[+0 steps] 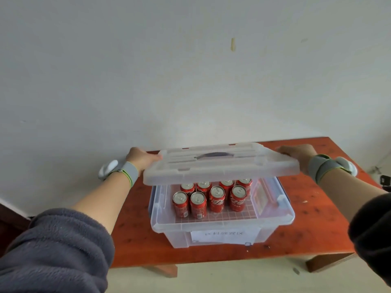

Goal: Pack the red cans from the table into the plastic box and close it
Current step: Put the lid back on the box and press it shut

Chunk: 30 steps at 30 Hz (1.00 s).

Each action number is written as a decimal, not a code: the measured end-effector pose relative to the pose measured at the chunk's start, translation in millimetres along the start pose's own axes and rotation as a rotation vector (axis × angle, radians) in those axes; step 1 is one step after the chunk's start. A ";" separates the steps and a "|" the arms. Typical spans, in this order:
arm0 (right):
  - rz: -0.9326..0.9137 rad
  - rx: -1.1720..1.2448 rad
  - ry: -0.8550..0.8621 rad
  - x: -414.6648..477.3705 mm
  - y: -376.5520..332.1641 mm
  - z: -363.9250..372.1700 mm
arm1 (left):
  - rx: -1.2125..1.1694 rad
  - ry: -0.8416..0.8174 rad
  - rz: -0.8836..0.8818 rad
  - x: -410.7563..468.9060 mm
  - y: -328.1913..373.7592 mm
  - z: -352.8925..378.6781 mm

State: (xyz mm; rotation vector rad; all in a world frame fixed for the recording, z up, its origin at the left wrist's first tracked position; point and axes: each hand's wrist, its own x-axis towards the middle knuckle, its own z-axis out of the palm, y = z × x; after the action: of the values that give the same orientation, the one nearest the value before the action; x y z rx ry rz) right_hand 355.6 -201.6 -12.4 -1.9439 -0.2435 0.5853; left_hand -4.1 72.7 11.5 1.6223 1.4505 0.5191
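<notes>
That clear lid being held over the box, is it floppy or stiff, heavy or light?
The lid probably is fairly stiff: held only at its ends by the left hand and right hand, it spans without sagging. Its moulded ribs likely help. Thin translucent plastic suggests it's light.

My fleecy grey sleeves [59,246] looked soft and matt beside the cloudy, smooth plastic lid [220,163] and plastic box [222,223], whose paper label [224,234] was dull, while the red cans [209,197] had glossy metal tops and the wooden table [317,229] shone.
</notes>
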 end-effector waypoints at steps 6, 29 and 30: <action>-0.070 -0.473 -0.003 -20.2 15.2 -2.2 | 0.443 -0.116 -0.021 -22.0 -19.1 16.7; 0.161 -0.382 -0.193 -20.2 72.7 4.7 | 0.315 -0.026 -0.182 -18.1 -101.1 48.7; 0.136 -0.371 -0.173 -19.5 71.1 7.4 | 0.309 0.008 -0.167 -17.2 -100.2 46.9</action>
State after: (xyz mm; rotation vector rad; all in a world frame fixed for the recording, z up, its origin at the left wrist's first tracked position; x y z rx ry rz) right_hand 328.7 -234.9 -72.9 -2.2822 -0.3499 0.8471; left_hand -29.4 34.9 -90.9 1.7136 1.7196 0.2128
